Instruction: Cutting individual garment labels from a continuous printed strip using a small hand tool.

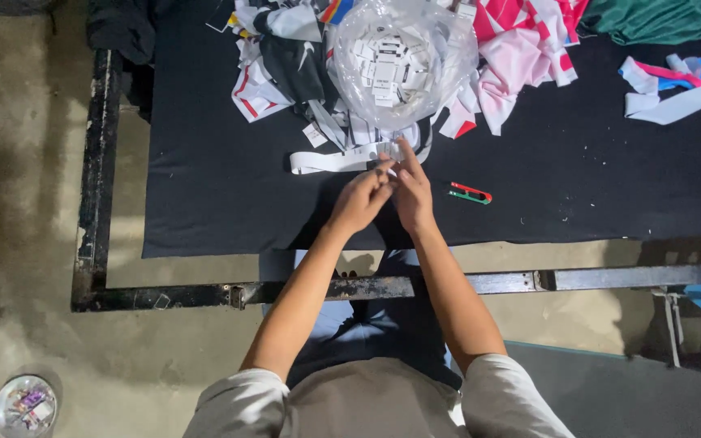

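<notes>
Both hands meet at the mid-front of the black cloth [221, 186] that covers the table: left hand [360, 203] curled, fingers pinched narrow on sth small & white, prob. a tag, too small to tell for sure; right hand [412, 193] beside it & touching it, fingers stretched long and close together, tips at the end of the white fabric strip [342, 159], so it looks to hold the strip's end w/ the left, tho the grip itself is hidden. Strip lies flat, running left from the fingertips. Just behind the hands sits a clear plastic bag [403, 61] full of small white labels, resting on a heap of black/white/red fabric pieces [273, 69]. Pink & white fabric [521, 49] to the bag's right, green cloth [659, 18] at far right corner, 1 loose bundle of white/pink/blue strips [679, 89] well apart on the right. Red-green thread snips [470, 193] lie on the cloth near the right hand, not touched. Black metal frame [95, 178] rims the table; round dish of bits [24, 405] on the floor, lower left
</notes>
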